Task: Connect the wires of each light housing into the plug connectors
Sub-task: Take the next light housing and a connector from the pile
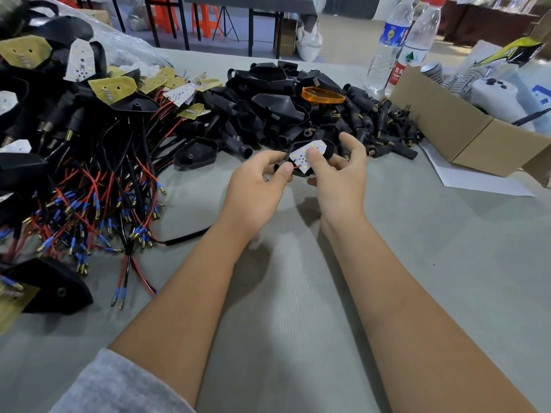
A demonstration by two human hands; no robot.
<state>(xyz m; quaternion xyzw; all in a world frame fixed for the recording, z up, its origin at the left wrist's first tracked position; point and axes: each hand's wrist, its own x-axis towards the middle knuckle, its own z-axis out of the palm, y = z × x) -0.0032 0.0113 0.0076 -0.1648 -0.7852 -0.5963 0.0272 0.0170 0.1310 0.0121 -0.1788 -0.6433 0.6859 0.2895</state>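
White light board (307, 156) held at frame centre, between both my hands.
My right hand (340, 177) pinches it; my left hand (256, 181) grips the red wire (296, 167) trailing lower-left toward it.

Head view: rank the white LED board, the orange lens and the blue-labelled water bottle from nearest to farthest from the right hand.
1. White LED board: pinched by the right hand.
2. Orange lens: on the black housing pile behind.
3. Blue-labelled water bottle: far right, upright.

Black housing (325, 144) mostly hidden behind white LED board (307, 158) and right hand (343, 180). Wire ends under left hand (256, 186) fingers (283, 171) unreadable. Wired pile (74, 162) cut by left edge.
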